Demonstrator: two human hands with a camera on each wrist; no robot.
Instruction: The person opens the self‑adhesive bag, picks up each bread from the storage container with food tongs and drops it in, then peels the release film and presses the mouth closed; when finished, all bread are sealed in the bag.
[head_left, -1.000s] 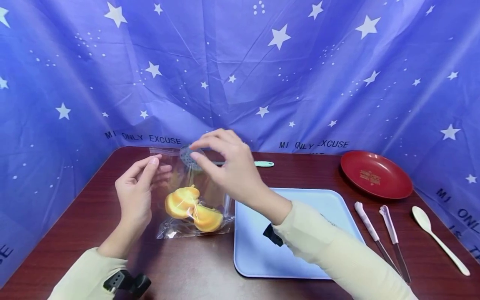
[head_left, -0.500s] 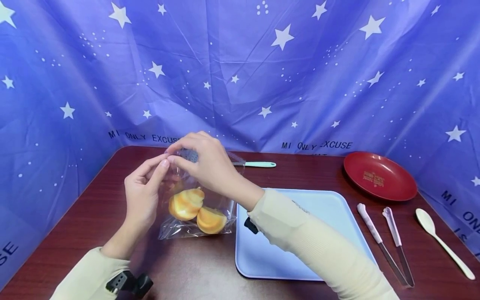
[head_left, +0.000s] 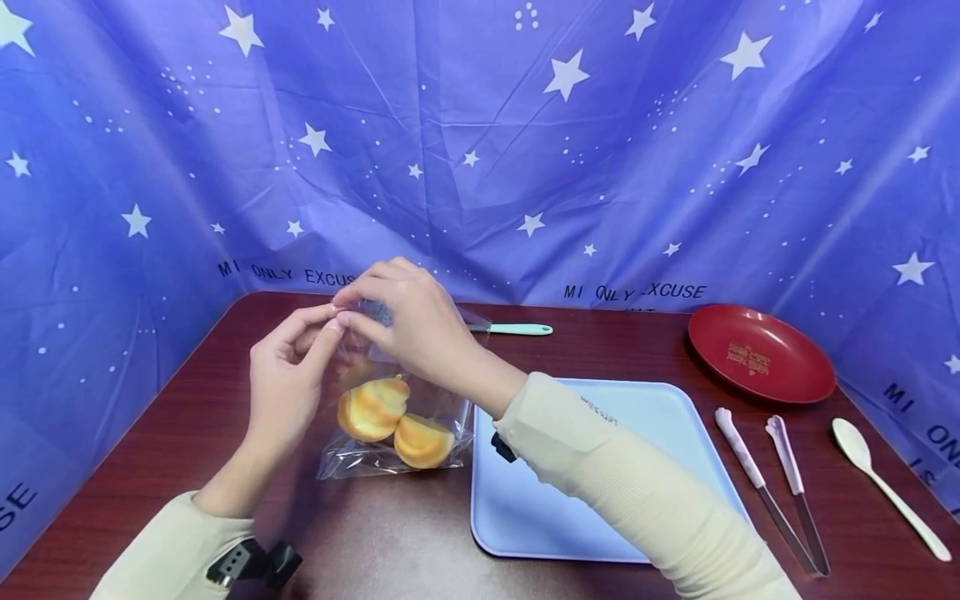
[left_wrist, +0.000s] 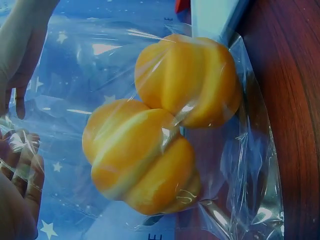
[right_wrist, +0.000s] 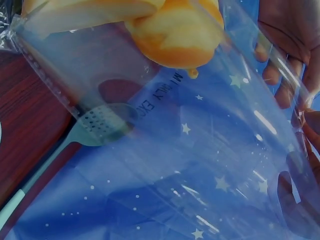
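A clear plastic bag (head_left: pixel 352 465) stands upright on the table with two yellow-orange, bun-like lobed pieces in its bottom. One bun-like piece (head_left: pixel 372 408) leans against the other bun-like piece (head_left: pixel 423 442); both fill the left wrist view, where the near piece (left_wrist: pixel 145 155) shows deep grooves. At the bag's upper left corner my left hand (head_left: pixel 288 383) pinches the film between thumb and forefinger. My right hand (head_left: pixel 412 321) reaches across the bag and pinches the same corner, fingertips meeting those of the left. The right wrist view shows the film stretched past the left fingers (right_wrist: pixel 285 82).
Behind the bag lies a slotted turner (right_wrist: pixel 102 125) with a mint handle (head_left: pixel 521 329). A light blue tray (head_left: pixel 555 517) sits right of the bag, under my right forearm. Farther right are a red plate (head_left: pixel 787 350), tongs (head_left: pixel 783 454) and a cream spoon (head_left: pixel 851 442).
My right hand has moved left from the bag's top middle to the corner at my left hand, pinching there. Over the last half second both hands have barely shifted.
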